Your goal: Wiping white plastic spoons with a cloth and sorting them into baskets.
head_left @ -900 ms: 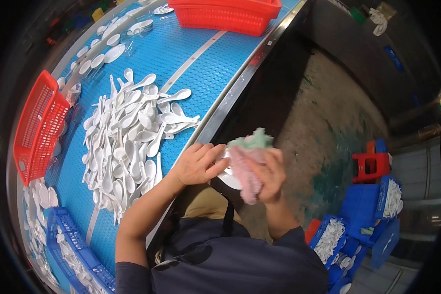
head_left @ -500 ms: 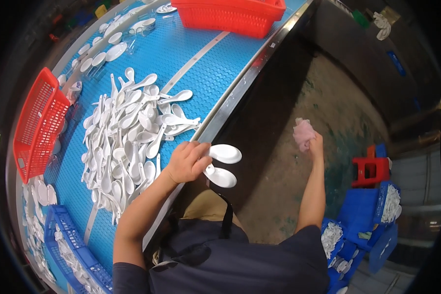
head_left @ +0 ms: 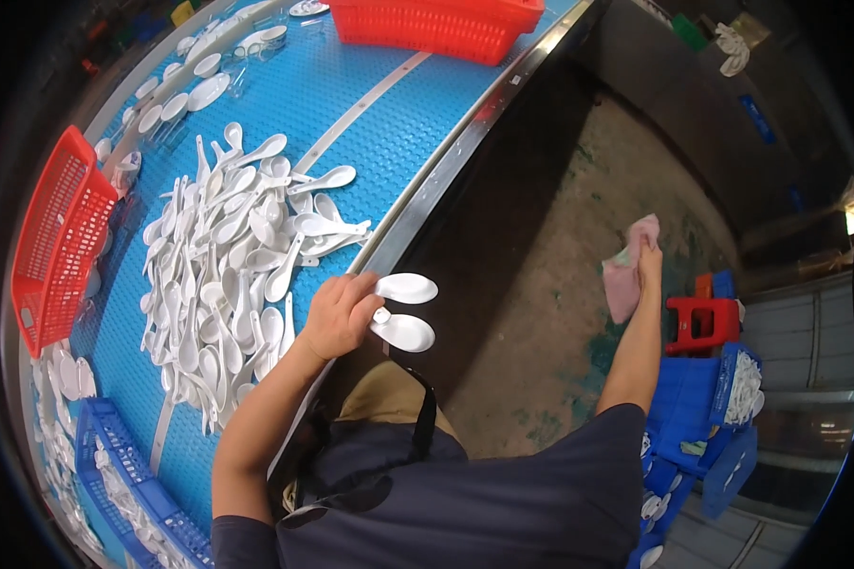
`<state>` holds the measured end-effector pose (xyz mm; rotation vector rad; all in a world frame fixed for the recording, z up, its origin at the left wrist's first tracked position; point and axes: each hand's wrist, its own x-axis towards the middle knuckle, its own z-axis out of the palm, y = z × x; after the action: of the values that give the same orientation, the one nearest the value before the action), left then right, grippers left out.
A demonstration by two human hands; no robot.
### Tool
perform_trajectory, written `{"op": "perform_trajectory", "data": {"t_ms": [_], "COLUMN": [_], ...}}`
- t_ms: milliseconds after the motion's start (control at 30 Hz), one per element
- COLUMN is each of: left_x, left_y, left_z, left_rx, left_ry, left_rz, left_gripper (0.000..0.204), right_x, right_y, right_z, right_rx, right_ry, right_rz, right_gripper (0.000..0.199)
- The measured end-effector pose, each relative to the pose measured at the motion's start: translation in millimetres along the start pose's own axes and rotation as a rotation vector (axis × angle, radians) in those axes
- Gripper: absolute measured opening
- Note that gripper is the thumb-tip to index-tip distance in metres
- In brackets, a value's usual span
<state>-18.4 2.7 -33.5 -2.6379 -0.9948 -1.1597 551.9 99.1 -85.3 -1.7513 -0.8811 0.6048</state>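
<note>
Two white soup spoons (head_left: 406,288) are pinched by their handles in my left hand (head_left: 340,317), their bowls pointing right, one above the other and slightly apart. That hand is just past the metal edge of the blue conveyor belt (head_left: 370,123). My right hand (head_left: 649,261) is stretched out far to the right over the floor, closed on a pink cloth (head_left: 622,287) that hangs down from it. A big heap of white soup spoons (head_left: 223,256) lies on the belt to the left of my left hand.
A red basket (head_left: 436,28) stands at the belt's far end, another red basket (head_left: 62,242) at its left side. A blue basket (head_left: 142,498) with spoons is at lower left. Right of me are a red stool (head_left: 702,324) and blue crates (head_left: 678,394) with white pieces.
My right hand has swung outward to the right, and the pink cloth, bunched before, now hangs open. My left hand keeps the two spoons; the view has shifted slightly.
</note>
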Motion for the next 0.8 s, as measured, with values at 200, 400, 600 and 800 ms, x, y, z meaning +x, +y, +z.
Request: {"op": "perform_trajectory", "data": {"t_ms": [200,400,600,800], "left_x": [-6.7,-5.1,5.2,-5.6], "left_y": [1.0,1.4,2.7,3.2], "left_z": [-4.7,-4.0,2.3,1.9], "left_rx": [0.06,0.061,-0.018,-0.123], "left_ry": [0.005,-0.009,-0.142,-0.19], "left_rz": [0.08,0.166,0.078,-0.375], "left_gripper": [0.02,0.02,0.025,0.028], "right_x": [-32.8,-169.3,-290.8,-280.2], "right_y": [-34.1,-161.0,-179.5,-175.1], "right_z": [20.1,83.6,189.4,179.2], "right_rx": [-0.091,0.261,0.147,0.056], "right_ry": [-0.246,-0.585,-1.116,-0.959], "right_rz": [-0.004,-0.427,-0.816,-0.815], "right_gripper": [0.028,0.031,0.048,0.038]}}
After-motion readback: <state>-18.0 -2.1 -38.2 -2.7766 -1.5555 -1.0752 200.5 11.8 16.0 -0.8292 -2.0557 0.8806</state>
